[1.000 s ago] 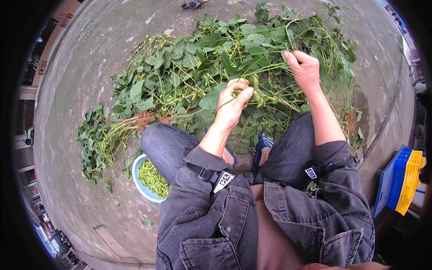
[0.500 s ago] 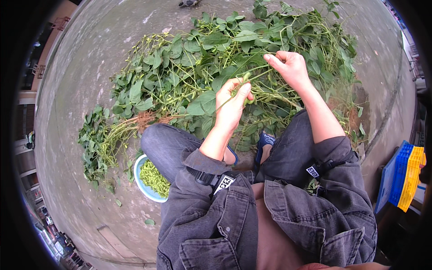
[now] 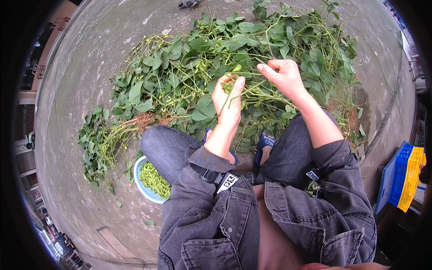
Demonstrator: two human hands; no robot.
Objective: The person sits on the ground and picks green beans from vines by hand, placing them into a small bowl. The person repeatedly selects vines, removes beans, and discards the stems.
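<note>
Bowl [image 3: 143, 189] (pale blue) holds green pods [image 3: 155, 180]; both hands' grips clamp bean stems [image 3: 252, 90].

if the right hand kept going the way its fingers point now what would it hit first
Its fingers point toward the person's left, so the right hand would likely meet the left hand and the green pods in its grip first, though depth is unclear.

A blue and yellow crate [image 3: 402, 177] (stacked, lower right) stands on concrete ground [image 3: 76, 85].

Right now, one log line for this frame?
left hand: shut on pods | right hand: shut on stem | bowl: by left knee
</note>
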